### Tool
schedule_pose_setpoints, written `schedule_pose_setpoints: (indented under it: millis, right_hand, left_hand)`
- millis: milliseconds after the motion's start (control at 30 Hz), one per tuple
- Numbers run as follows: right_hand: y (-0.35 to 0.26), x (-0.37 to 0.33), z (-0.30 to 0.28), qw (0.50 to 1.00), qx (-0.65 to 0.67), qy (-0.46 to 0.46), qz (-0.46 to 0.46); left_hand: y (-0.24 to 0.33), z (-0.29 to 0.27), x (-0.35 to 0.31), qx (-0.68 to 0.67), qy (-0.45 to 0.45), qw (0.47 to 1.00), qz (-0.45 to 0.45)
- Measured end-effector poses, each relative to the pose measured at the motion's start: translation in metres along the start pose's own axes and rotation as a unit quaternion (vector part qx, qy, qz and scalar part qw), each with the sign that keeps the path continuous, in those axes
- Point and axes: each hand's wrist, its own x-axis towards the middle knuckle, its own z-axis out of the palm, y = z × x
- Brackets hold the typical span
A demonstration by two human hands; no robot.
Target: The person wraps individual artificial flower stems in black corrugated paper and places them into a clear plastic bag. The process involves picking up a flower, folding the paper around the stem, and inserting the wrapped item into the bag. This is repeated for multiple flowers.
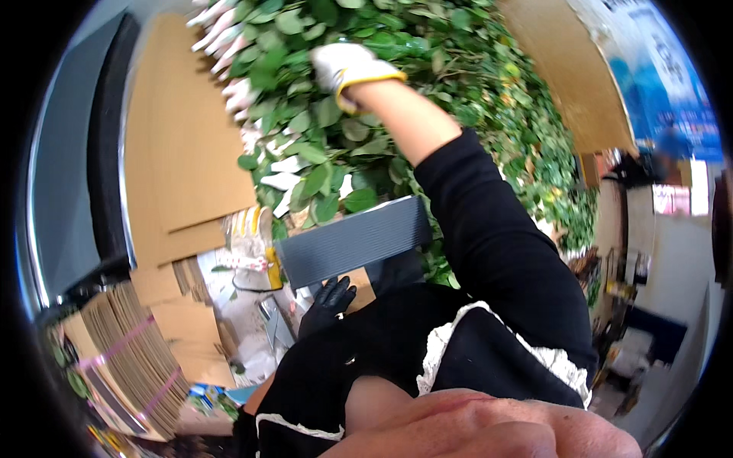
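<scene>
Green foliage (489, 80) is lying around my right fingers (327, 61), grip indeterminable; my left fingers (337, 294) are appearing slightly spread; much is seemingly awaiting handling, completed share unclear.

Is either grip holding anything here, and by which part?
Cannot be told: the right grip is blurred over green leaves; the left grip is by the grey ridged panel, contact unclear.

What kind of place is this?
Probably a greenery or flower packing workspace: heaped leafy greenery fills the work area, with large cardboard sheets and a strapped stack of flat cardboard on the left.
</scene>
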Motion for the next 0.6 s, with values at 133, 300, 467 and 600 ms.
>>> schedule_pose_setpoints:
  millis: [133,300,467,600]
  right_hand:
    - [-0.032,-0.081,-0.037,0.95,-0.033,0.303,-0.067]
    - [0.061,-0.065,-0.084,0.989,-0.037,0.14,-0.009]
    - [0.005,-0.207,-0.212,0.915,-0.119,0.378,-0.077]
    - [0.005,-0.321,-0.176,0.914,-0.054,0.354,-0.188]
  left_hand:
    - [-0.006,0.002,-0.001,0.042,0.004,0.999,-0.002]
    - [-0.027,-0.006,0.018,0.067,-0.046,0.995,0.053]
    - [-0.017,-0.012,0.014,0.075,0.005,0.994,0.082]
    - [0.01,-0.037,0.011,0.032,0.054,0.991,0.122]
